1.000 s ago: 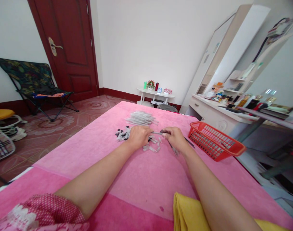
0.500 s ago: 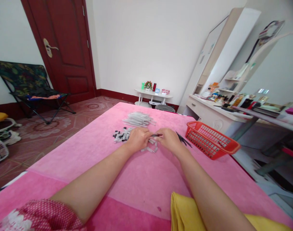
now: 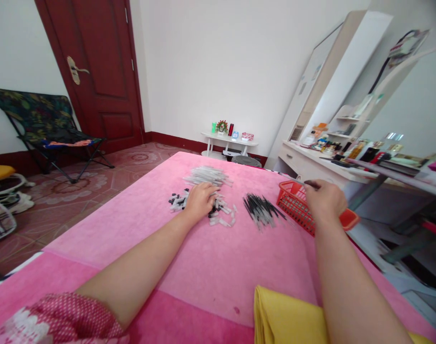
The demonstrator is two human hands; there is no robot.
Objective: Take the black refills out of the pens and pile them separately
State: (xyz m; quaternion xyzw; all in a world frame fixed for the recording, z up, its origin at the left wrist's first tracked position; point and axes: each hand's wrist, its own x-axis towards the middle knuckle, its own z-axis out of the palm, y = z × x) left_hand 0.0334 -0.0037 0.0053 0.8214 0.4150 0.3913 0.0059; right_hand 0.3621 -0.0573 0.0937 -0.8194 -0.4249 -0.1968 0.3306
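My left hand (image 3: 200,199) rests on a scatter of small clear and black pen caps (image 3: 223,212) on the pink cloth, its fingers curled down among them. My right hand (image 3: 324,199) is raised over the red plastic basket (image 3: 295,204), pinched shut on a slim grey pen (image 3: 305,183) that sticks out to the left. A bundle of thin black refills (image 3: 261,209) lies between the caps and the basket. A pile of grey pen barrels (image 3: 207,176) lies just beyond my left hand.
The pink cloth (image 3: 210,267) covers a wide table. A yellow cushion (image 3: 285,317) sits at the near edge. A white dressing table (image 3: 311,165) with bottles stands right; a small white table (image 3: 230,141), a folding chair (image 3: 42,126) and a red door (image 3: 96,71) stand beyond.
My right hand has left the pile of parts and swung right over the red basket with a pen in it, uncovering the black refills. My left hand stayed on the caps.
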